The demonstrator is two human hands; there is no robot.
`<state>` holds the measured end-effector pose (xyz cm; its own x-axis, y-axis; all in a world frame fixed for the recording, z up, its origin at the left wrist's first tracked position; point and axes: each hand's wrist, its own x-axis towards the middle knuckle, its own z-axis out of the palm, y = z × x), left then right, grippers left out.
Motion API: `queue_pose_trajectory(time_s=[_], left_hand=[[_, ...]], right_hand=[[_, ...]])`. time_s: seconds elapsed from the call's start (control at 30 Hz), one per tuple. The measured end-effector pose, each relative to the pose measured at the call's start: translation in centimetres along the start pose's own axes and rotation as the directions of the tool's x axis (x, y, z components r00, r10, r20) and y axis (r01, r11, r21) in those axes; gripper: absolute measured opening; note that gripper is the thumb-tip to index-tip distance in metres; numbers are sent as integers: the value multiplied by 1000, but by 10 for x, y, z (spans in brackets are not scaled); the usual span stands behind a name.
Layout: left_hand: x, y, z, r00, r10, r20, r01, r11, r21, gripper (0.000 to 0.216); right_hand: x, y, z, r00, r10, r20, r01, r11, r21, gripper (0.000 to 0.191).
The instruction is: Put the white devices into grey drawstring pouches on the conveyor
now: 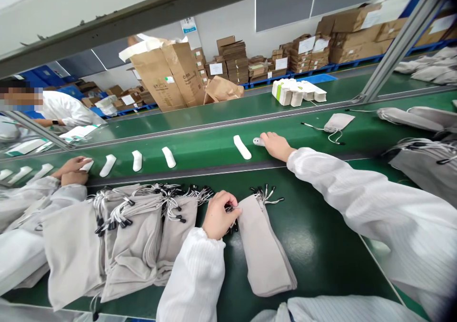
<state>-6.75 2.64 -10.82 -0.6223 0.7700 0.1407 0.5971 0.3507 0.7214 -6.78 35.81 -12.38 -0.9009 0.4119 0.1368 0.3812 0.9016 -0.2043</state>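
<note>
Pinching the cords at the mouth of a grey drawstring pouch, the left hand is closed, its fingers curled over the black-tipped strings. The pouch lies flat on the green tabletop, just below the middle belt that crosses the view, with its cords pointing toward that belt. The right hand reaches over the belt, palm down, its fingertips on a small white oval piece. Whether it is actually gripping the piece can't be told from this view.

Just beside those fingertips on the belt lies a white strip, one of a spaced row of similar strips running toward the belt's left end. There, a co-worker's hand touches another strip. Below the belt, left of the held pouch, a bank of overlapping grey pouches lies with its cords bunched toward the belt. A narrow strip of green shows between the held pouch and the belt's dark edge, with a wider stretch to the pouch's right. Farther right on the belt, a single pouch with loose cords lies well apart from the right hand — beyond the belt, cardboard boxes stand on blue pallets.
</note>
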Motion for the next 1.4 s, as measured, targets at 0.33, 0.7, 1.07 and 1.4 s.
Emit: queue_pose_trajectory(time_s=[0.33, 0.7, 1.07, 1.4], left_hand=[[-14, 25, -7, 970, 238, 57, -244, 962, 120, 18], [-18, 49, -9, 967, 252, -31, -250, 967, 41, 15], [-15, 71, 1, 959, 55, -279, -173, 891, -420, 15], [-4, 63, -19, 862, -346, -371, -64, 650, -757, 26]], right_hand=[[-112, -68, -68, 990, -43, -133, 140, 236, 962, 64], [-142, -89, -65, 983, -145, -116, 126, 62, 990, 62], [-158, -94, -72, 906, -389, -168, 289, 277, 917, 31], [-167, -75, -110, 943, -313, 112, -109, 28, 994, 11]])
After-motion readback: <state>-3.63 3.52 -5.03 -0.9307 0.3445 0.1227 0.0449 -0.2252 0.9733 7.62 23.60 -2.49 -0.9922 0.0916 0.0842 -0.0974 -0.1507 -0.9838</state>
